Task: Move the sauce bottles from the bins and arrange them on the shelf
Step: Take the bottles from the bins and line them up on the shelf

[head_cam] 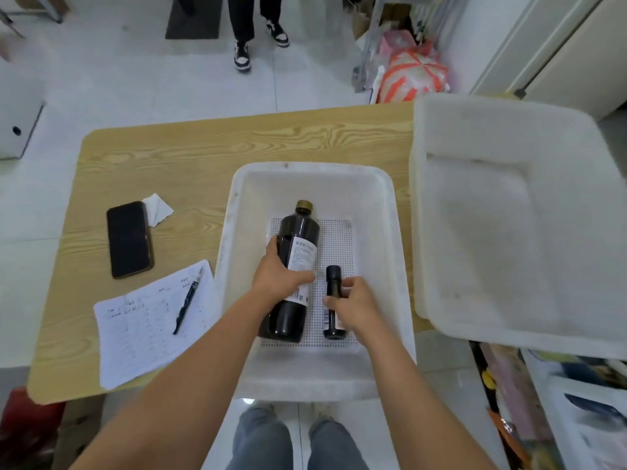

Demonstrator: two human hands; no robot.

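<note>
A white bin (312, 178) with a perforated floor stands on the wooden table (190, 147) in front of me. Two dark sauce bottles lie in it. The large bottle (298, 232) has a gold cap and a white label; my left hand (280, 274) is wrapped around its middle. To its right lies a small dark bottle (334, 320) with a black cap, and my right hand (356, 305) grips its body. No shelf can be made out clearly.
A second, empty white bin (509, 215) sits at the right, overhanging the table edge. A black phone (129, 239), a paper scrap, and a written sheet (146, 320) with a pen lie on the left. A person's legs (254, 25) stand beyond the table. Bags clutter the floor at the right.
</note>
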